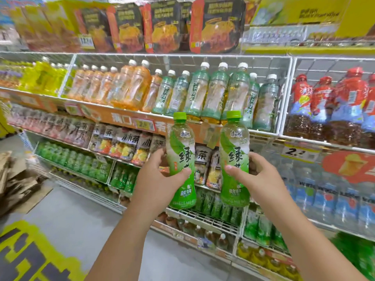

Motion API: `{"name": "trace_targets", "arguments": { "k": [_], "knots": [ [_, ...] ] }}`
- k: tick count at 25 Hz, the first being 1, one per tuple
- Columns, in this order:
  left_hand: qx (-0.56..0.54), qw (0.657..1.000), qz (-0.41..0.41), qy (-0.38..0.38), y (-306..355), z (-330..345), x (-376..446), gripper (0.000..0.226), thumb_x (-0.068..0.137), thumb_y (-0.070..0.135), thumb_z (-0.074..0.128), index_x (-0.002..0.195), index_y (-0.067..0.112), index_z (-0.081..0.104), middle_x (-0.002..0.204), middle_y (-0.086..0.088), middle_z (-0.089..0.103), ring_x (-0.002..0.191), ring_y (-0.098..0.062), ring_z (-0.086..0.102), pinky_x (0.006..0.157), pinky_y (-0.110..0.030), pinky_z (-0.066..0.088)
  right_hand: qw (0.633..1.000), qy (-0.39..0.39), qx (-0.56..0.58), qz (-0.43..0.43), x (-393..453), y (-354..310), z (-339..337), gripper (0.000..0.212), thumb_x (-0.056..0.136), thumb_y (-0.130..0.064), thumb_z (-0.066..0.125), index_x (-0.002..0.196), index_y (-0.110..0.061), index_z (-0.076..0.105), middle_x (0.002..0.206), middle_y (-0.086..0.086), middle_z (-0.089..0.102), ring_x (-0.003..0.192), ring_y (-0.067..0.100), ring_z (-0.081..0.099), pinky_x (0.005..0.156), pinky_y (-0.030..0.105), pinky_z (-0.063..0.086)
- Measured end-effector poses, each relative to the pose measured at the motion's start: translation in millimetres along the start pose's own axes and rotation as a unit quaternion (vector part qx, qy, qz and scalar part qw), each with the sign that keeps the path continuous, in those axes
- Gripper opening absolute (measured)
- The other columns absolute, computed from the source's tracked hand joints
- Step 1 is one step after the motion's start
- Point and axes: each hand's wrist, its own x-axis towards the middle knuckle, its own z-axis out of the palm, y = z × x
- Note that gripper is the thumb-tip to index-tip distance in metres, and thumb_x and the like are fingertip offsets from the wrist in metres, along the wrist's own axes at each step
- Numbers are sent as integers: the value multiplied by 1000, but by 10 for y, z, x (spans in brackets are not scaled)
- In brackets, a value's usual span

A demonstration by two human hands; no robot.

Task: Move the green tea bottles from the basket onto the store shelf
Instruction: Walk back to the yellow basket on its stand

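Holding one green tea bottle (181,159) in my left hand (160,175), fingers wrapped round it; right hand (255,175) grips a second bottle (234,157). Both upright, side by side, before the store shelf (203,217); lower rows blurred, probably matching stock.

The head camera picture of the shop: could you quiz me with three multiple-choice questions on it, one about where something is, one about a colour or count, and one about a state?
1. Where are the red-capped bottles?
A. right end of the upper drinks shelf
B. on the floor
C. in the hands

2. What colour are the caps of the two held green tea bottles?
A. white
B. green
C. red

3. How are the held bottles standing?
A. lying flat
B. upside down
C. roughly upright

Answers:
1 A, they stand behind the white wire divider at the right.
2 B, the left bottle in the left hand and the right bottle in the right hand both have green caps.
3 C, caps point up.
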Motion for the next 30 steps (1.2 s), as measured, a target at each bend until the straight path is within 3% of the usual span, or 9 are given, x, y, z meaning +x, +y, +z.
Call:
{"name": "trace_targets", "arguments": {
  "k": [6,10,13,15,17,19,22,24,30],
  "knots": [
    [-26,999,-24,-15,-334,29,559,49,73,52,82,106,63,48,104,38,52,98,8,61,75,-25,53,1000,-17,-16,18,243,54,377,79,57,-79,77,130,-64,49,127,-43,55,121,-11,51,98,28,46],
    [-30,998,1,-62,-596,19,958,56,73,50,84,120,54,53,108,28,61,84,21,59,48,-5,45,998,25,-20,62,383,184,729,106,53,-80,77,147,-39,46,140,-24,52,129,6,50,108,38,45],
    [-40,993,11,-112,-884,-45,1240,68,70,52,84,130,49,50,99,33,64,83,12,64,59,-11,47,994,56,-20,88,369,253,1066,107,55,-79,78,149,-40,43,139,-24,48,128,5,47,103,33,43],
    [-44,987,20,-153,-1097,-92,1417,71,68,55,83,130,51,48,93,46,59,84,20,59,64,-15,45,990,79,-20,113,356,300,1317,108,58,-76,80,151,-37,41,133,-24,46,124,3,45,98,30,41],
    [-48,979,13,-195,-1305,-144,1585,72,65,58,82,125,58,44,92,47,57,84,26,55,65,-14,45,985,103,-16,136,350,356,1584,102,63,-68,83,150,-34,43,138,-22,47,127,4,47,101,30,41],
    [-69,973,-7,-221,-1564,-134,1724,67,57,61,80,115,63,47,101,32,63,90,11,65,75,-26,57,981,115,-4,156,340,421,1843,90,68,-58,87,145,-29,51,141,-16,58,129,6,54,107,34,47],
    [-82,965,-24,-247,-1998,-32,1797,65,53,63,77,111,61,49,103,22,69,90,-11,71,83,-44,61,977,116,28,174,310,693,2174,53,75,-32,89,122,-29,64,108,-21,76,103,-6,68,86,17,56],
    [-98,962,-37,-254,-2282,84,1766,66,52,60,78,113,54,53,97,22,71,84,-13,72,80,-43,61,975,114,40,184,266,960,2324,41,77,-23,88,112,-27,67,99,-20,77,93,-3,71,75,14,56],
    [-143,945,-111,-274,-3224,644,1551,58,70,19,89,114,40,58,99,18,75,84,-10,76,68,-23,58,964,96,56,240,176,1982,2647,42,78,-16,88,114,-23,67,100,-13,78,92,4,73,74,17,55]
  ]
}}
